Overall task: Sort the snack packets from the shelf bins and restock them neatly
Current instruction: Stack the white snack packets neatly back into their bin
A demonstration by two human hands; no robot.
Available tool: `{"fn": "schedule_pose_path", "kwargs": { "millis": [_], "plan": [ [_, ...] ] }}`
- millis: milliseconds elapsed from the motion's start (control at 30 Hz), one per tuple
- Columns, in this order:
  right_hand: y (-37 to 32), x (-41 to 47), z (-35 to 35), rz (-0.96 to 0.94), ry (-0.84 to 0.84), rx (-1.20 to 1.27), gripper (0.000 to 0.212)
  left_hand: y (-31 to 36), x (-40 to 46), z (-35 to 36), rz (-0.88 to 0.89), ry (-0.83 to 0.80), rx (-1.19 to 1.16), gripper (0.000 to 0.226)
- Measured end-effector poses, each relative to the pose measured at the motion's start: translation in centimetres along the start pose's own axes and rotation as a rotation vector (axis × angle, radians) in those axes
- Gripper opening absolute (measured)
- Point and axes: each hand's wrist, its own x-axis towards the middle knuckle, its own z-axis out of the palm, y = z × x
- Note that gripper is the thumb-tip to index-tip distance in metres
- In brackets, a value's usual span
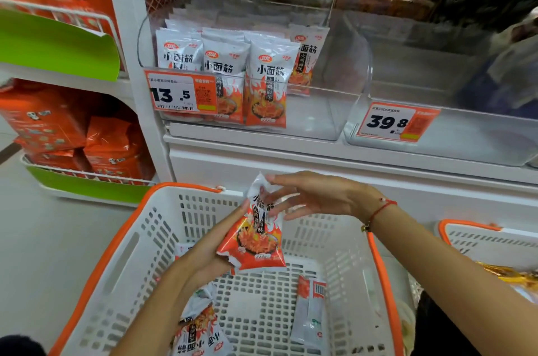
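Already the clear left shelf bin holds upright rows of white-and-orange snack packets behind its 13.5 price tag, though its right part is bare. The left hand grips a small stack of the same packets from below, above the white basket. The right hand touches the stack's top with fingers spread and nearly straight. Several packets remain loose in the basket, near and right. The right bin, tagged 39.8, looks unfilled, so I judge the restocking roughly halfway.
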Motion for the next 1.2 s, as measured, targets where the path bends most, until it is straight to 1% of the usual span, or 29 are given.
{"fn": "schedule_pose_path", "kwargs": {
  "millis": [33,67,100,133,167,233,267,367,400,467,533,567,600,633,667,700,733,767,800,867,967,1033,1067,1133,1200],
  "plan": [
    [-0.1,0.0,-0.5,-0.05,0.064,-0.223,0.031,0.3,-0.1,0.3,-0.022,-0.005,-0.066,0.035],
    [-0.2,0.0,-0.8,-0.118,0.168,-0.401,0.024,0.7,0.0,0.5,-0.037,-0.016,-0.076,0.035],
    [-0.3,0.0,-1.1,-0.191,0.257,-0.474,0.019,1.0,0.1,0.7,-0.047,-0.029,-0.052,0.036],
    [-0.5,0.0,-1.4,-0.251,0.296,-0.463,0.017,1.4,0.3,0.9,-0.051,-0.06,-0.026,0.038],
    [-0.8,-0.1,-1.7,-0.29,0.294,-0.415,0.016,1.7,0.5,1.0,-0.041,-0.096,-0.018,0.043],
    [-1.4,-0.5,-2.7,-0.304,0.274,-0.334,0.015,2.2,1.1,0.8,0.014,-0.163,-0.001,0.053],
    [-1.8,-0.7,-3.2,-0.297,0.284,-0.321,0.015,2.4,1.3,0.7,0.044,-0.179,0.072,0.056],
    [-2.9,-1.5,-4.3,-0.318,0.319,-0.344,0.017,3.1,1.4,1.5,0.124,-0.114,0.431,0.048],
    [-3.3,-1.7,-4.3,-0.342,0.331,-0.359,0.02,3.3,1.5,1.8,0.176,-0.092,0.522,0.045],
    [-4.2,-2.4,-4.0,-0.397,0.369,-0.385,0.023,3.8,1.6,2.5,0.307,-0.048,0.623,0.039],
    [-5.0,-3.4,-3.6,-0.476,0.448,-0.485,0.024,4.4,1.5,3.0,0.434,-0.017,0.628,0.036],
    [-5.4,-4.0,-3.5,-0.521,0.511,-0.579,0.029,4.8,1.5,3.0,0.493,-0.014,0.637,0.038],
    [-5.8,-4.7,-3.5,-0.554,0.559,-0.675,0.04,5.2,1.4,3.0,0.542,-0.015,0.659,0.041],
    [-6.2,-5.5,-3.5,-0.575,0.562,-0.746,0.055,5.6,1.3,3.1,0.581,-0.025,0.679,0.044],
    [-6.7,-6.4,-3.5,-0.581,0.528,-0.79,0.07,6.1,1.2,3.3,0.611,-0.039,0.699,0.046],
    [-7.2,-7.0,-3.5,-0.576,0.477,-0.815,0.08,6.6,1.0,3.6,0.634,-0.059,0.707,0.047],
    [-7.7,-7.7,-3.5,-0.575,0.429,-0.827,0.082,7.2,1.0,4.0,0.666,-0.072,0.728,0.047],
    [-8.2,-8.1,-3.4,-0.588,0.392,-0.823,0.077,7.7,1.0,4.4,0.711,-0.071,0.761,0.046],
    [-8.7,-8.4,-3.4,-0.617,0.374,-0.814,0.065,8.4,1.0,5.0,0.761,-0.057,0.812,0.044],
    [-9.7,-9.2,-3.0,-0.694,0.402,-0.818,0.043,9.8,0.9,6.0,0.855,-0.038,0.859,0.047],
    [-10.7,-11.0,-3.2,-0.816,0.568,-0.928,0.036,12.4,0.7,7.3,0.993,0.022,0.853,0.056],
    [-11.2,-12.5,-4.1,-0.885,0.725,-0.965,0.033,14.7,0.7,7.6,1.073,0.11,0.814,0.07],
    [-11.2,-13.4,-4.6,-0.907,0.793,-0.935,0.033,15.9,0.9,7.7,1.119,0.176,0.86,0.074],
    [-11.7,-14.6,-5.6,-0.961,0.928,-0.924,0.038,18.4,1.7,7.5,1.199,0.312,1.051,0.077],
    [-12.6,-14.6,-6.5,-0.978,1.044,-1.011,0.039,20.7,3.0,7.5,1.183,0.415,1.362,0.078]
  ]
}}
